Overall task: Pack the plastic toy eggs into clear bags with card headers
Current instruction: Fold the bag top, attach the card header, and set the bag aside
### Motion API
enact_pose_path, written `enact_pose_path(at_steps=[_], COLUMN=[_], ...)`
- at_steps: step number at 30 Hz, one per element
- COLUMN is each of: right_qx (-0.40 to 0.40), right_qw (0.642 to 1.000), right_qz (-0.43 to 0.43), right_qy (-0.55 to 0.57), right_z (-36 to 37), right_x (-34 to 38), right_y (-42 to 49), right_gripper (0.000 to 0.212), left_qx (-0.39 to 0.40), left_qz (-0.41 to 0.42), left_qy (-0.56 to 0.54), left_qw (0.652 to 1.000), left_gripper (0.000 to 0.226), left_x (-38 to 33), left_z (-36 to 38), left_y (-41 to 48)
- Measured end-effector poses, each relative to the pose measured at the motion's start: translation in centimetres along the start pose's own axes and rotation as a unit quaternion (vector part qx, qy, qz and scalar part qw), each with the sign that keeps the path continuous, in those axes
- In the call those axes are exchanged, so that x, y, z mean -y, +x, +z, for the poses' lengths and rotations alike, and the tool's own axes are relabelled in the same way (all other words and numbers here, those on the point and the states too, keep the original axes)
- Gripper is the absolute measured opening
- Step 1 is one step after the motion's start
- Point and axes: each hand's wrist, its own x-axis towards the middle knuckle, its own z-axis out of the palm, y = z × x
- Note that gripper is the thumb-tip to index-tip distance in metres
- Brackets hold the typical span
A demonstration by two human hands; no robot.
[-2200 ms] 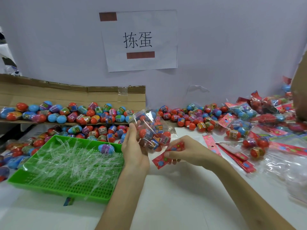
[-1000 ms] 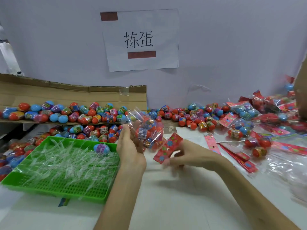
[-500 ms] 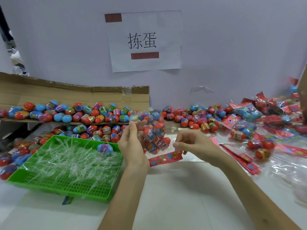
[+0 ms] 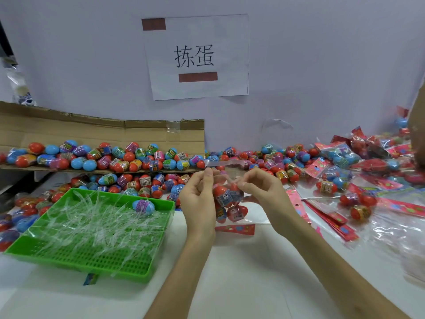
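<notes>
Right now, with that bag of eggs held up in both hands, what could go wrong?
The clear bag hangs from fingertip pinches of the left hand and right hand; a slip could drop it and spill its eggs. The red card header lies loose on the table below and could get brushed aside.

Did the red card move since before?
Yes. The red card left the right hand and now lies on the table, right of the green tray.
</notes>
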Motion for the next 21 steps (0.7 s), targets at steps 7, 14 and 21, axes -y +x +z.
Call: enact_pose_path(at_steps=[7, 14, 21], right_qx=[-0.004, -0.033, -0.055], right_qw=[1.000, 0.999, 0.997], right_qz=[-0.006, 0.016, 0.054], right_qy=[0.010, 0.026, 0.024], right_z=[0.5, 0.4, 0.2], right_x=[0.7, 1.1, 0.6], right_y=[-0.6, -0.5, -0.2], right_gripper=[0.021, 0.017, 0.010], left_qx=[-0.043, -0.085, -0.067], left_qz=[-0.018, -0.023, -0.075], left_qy=[0.001, 0.006, -0.036], left_qw=[0.999, 0.996, 0.994], left_gripper=[0.029, 0.030, 0.028], left_x=[0.2, 0.3, 0.7], left_z=[0.0, 0.2, 0.3], left_y=[0.1, 0.0, 0.1])
